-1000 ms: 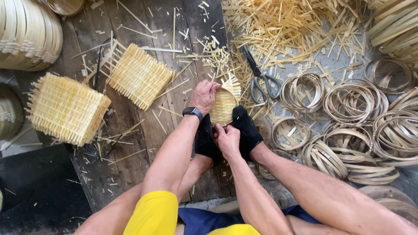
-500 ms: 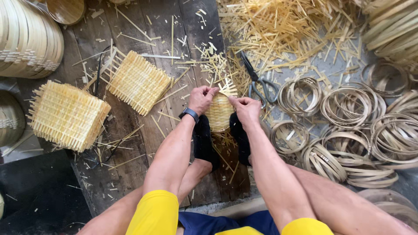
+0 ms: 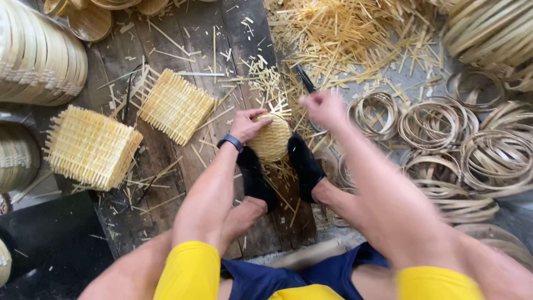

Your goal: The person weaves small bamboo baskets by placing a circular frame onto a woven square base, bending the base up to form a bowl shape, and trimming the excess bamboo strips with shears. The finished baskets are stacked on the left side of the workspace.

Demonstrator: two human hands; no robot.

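A small round woven bamboo basket [image 3: 273, 140] sits wedged between my two feet in black socks [image 3: 302, 166] on a dark wooden board [image 3: 191, 44]. My left hand [image 3: 248, 124], with a dark band on its wrist, grips the basket's left rim. My right hand [image 3: 325, 108] is lifted up and to the right of the basket. It is blurred and closed in a fist, and no strip shows in it. Short bamboo strips stick up from the basket's far edge.
Two square woven bamboo mats [image 3: 175, 105] [image 3: 91, 147] lie on the left. Black-handled scissors [image 3: 305, 80] lie beyond my right hand, below a pile of bamboo slivers [image 3: 355, 33]. Several bamboo rings [image 3: 444, 128] spread out on the right. Stacked hoops [image 3: 39, 53] stand at far left.
My right hand has left the basket and pulled up and to the right. My left hand stays on the basket's rim. The view has moved closer.
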